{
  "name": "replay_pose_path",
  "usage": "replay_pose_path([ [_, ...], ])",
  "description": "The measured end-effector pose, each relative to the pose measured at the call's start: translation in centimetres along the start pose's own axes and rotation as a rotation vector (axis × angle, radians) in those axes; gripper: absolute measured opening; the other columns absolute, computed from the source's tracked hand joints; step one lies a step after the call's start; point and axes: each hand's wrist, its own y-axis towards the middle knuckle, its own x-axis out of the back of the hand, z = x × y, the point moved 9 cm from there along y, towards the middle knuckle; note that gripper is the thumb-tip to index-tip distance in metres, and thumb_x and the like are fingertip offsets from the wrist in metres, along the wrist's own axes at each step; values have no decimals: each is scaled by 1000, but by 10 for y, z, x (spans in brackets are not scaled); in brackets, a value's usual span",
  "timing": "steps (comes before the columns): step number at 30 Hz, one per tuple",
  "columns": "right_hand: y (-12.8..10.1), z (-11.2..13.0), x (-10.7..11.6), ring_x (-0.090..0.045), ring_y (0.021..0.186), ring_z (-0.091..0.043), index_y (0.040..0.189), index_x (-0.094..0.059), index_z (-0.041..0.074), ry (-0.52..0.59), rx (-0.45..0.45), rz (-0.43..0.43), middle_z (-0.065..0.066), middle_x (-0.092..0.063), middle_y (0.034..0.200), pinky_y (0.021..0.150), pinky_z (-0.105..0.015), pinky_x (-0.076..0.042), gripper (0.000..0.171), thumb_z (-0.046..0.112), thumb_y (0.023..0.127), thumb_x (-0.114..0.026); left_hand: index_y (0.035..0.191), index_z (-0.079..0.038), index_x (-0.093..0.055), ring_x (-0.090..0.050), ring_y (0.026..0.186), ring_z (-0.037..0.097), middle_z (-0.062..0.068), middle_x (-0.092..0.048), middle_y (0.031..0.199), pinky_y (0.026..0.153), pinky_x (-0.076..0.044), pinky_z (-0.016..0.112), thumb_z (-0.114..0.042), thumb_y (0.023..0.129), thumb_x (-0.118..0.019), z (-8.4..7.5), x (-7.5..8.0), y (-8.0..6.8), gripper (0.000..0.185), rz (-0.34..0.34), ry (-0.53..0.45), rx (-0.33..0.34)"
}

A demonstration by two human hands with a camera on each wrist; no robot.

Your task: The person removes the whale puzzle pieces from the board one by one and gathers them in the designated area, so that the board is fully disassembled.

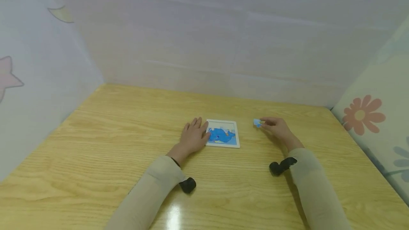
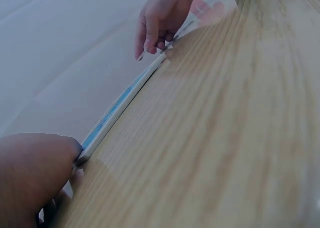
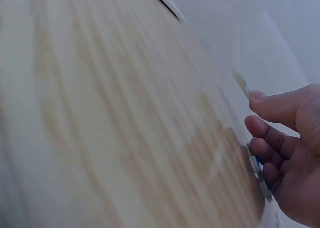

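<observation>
A white-framed jigsaw puzzle (image 1: 222,145) with a blue whale picture lies flat on the table. Its upper part is paler than the rest. My left hand (image 1: 193,137) rests at its left edge, fingers spread and thumb on the frame's side. To the right of the puzzle, my right hand (image 1: 277,127) pinches a light blue puzzle piece (image 1: 257,122) just off the table. In the right wrist view this piece (image 3: 241,81) stands out past the thumb. More thin pieces (image 3: 259,173) show by the curled lower fingers; whether these are held or lie behind, I cannot tell.
The wood-grain table (image 1: 127,123) reaches back to a pale cloth wall (image 1: 223,45). Side panels stand left and right, the right one printed with a red flower (image 1: 359,115). Black wrist cameras (image 1: 187,185) stick out from both sleeves near the tabletop.
</observation>
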Motion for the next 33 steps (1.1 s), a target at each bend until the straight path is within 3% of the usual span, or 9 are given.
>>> replay_pose_path([
  [9, 1, -5, -5, -49, 105, -29, 130, -53, -2, -10, -30, 20, -23, -55, 116, 87, -34, -41, 41, 18, 93, -55, 147, -12, -31, -14, 144, 33, 17, -19, 154, 115, -12, 51, -37, 100, -37, 0, 1, 0, 53, -2, -13, 0],
  [20, -2, -7, -13, -46, 106, -23, 133, -49, 0, 113, -71, 72, -22, -52, 124, 86, -25, -39, 41, 13, 95, -51, 146, -12, -31, -14, 144, 32, 17, -20, 154, 115, -12, 52, -36, 99, -37, 0, 0, -1, 53, -1, -14, 0],
  [27, -1, -3, -12, -42, 93, -22, 133, -50, 2, 63, -58, 69, -11, -50, 102, 79, -29, -39, 41, 13, 94, -52, 146, -11, -32, -14, 144, 33, 17, -20, 154, 115, -11, 52, -36, 99, -37, -1, 2, -1, 54, -6, -25, -8],
  [33, -2, -2, -13, -46, 101, -27, 135, -46, -1, 35, -46, 78, -21, -51, 114, 85, -34, -40, 45, 14, 93, -53, 146, -11, -32, -14, 144, 33, 17, -20, 154, 115, -12, 52, -36, 99, -37, -2, 1, -2, 53, 3, -9, -4],
])
